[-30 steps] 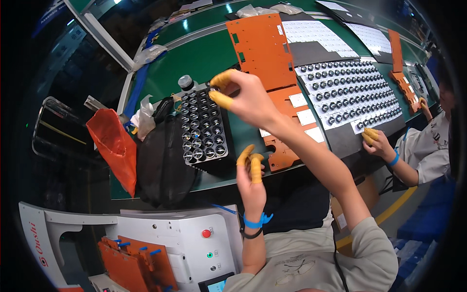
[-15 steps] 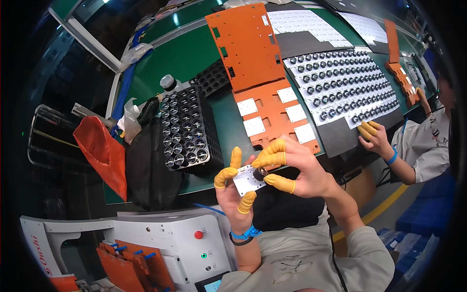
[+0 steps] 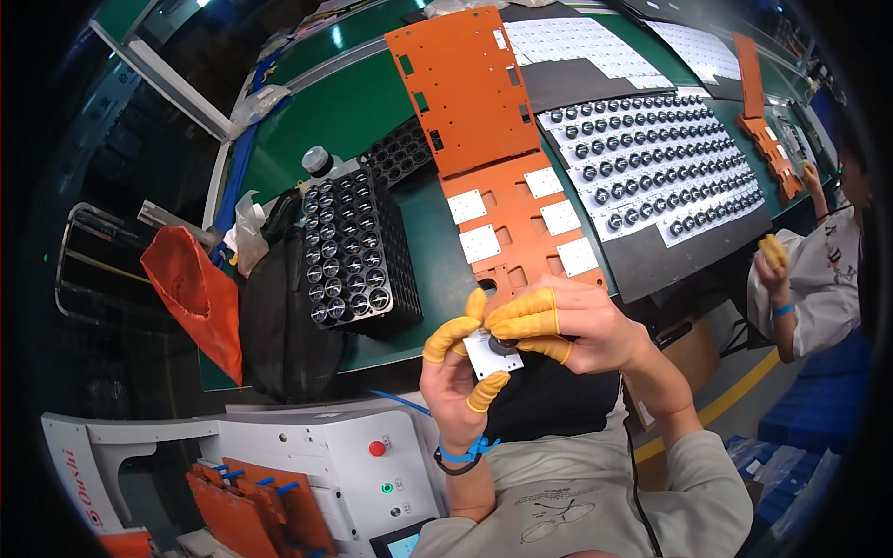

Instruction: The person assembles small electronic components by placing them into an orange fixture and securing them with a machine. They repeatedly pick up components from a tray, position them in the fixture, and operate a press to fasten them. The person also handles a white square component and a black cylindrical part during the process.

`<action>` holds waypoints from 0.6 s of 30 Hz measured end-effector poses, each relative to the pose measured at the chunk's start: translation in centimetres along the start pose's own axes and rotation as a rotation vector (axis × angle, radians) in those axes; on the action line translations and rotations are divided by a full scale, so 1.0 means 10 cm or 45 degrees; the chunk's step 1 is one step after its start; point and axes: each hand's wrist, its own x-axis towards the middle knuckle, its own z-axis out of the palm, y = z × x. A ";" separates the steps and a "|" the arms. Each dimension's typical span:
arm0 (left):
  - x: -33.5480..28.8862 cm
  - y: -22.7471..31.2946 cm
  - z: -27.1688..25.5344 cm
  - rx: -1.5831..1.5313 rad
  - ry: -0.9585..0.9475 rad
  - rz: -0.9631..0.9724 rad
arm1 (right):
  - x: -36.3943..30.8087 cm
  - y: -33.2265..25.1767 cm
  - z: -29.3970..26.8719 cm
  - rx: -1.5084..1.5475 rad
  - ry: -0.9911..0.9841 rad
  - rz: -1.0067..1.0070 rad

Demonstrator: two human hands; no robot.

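My left hand (image 3: 456,377), with yellow finger cots, grips a small white square board (image 3: 487,361) by its edges, above my lap. Closed around a short black cylindrical part (image 3: 503,347) on the board's face, the fingers of my right hand (image 3: 591,325) also wear yellow cots. The right fingers hide part of the board and most of the black part. Just beyond both hands lies a hinged orange fixture (image 3: 477,169), its lower plate carrying several similar white boards (image 3: 559,218) and its upper plate standing open.
A black tray (image 3: 406,270) of clear-topped round parts stands left of the fixture. To its right, a white panel (image 3: 684,230) bears rows of black round parts. An orange pouch (image 3: 200,298) hangs at the left edge. A co-worker's hand (image 3: 774,270) is at right.
My right fingers have shifted lower and closer around the black part, and the board has turned slightly and moved right. The co-worker's near hand has lifted away from the panel.
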 end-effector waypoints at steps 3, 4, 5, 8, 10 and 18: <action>-0.02 0.00 -0.02 -0.123 -0.008 -0.156 | -0.04 0.03 0.01 0.003 0.014 -0.061; -0.03 -0.01 -0.03 -0.172 -0.008 -0.195 | -0.04 0.03 0.01 -0.014 0.020 -0.073; -0.03 -0.03 -0.04 -0.200 -0.007 -0.201 | -0.05 0.03 0.01 -0.031 0.025 -0.085; -0.02 -0.08 -0.04 -0.207 0.012 -0.206 | -0.06 -0.02 -0.03 -0.122 -0.010 -0.043; -0.02 -0.10 -0.01 -0.112 0.051 -0.190 | -0.10 -0.03 -0.03 -0.248 -0.019 0.014; -0.04 -0.16 -0.02 -0.110 -0.013 -0.197 | -0.23 -0.09 0.04 -0.383 0.073 0.046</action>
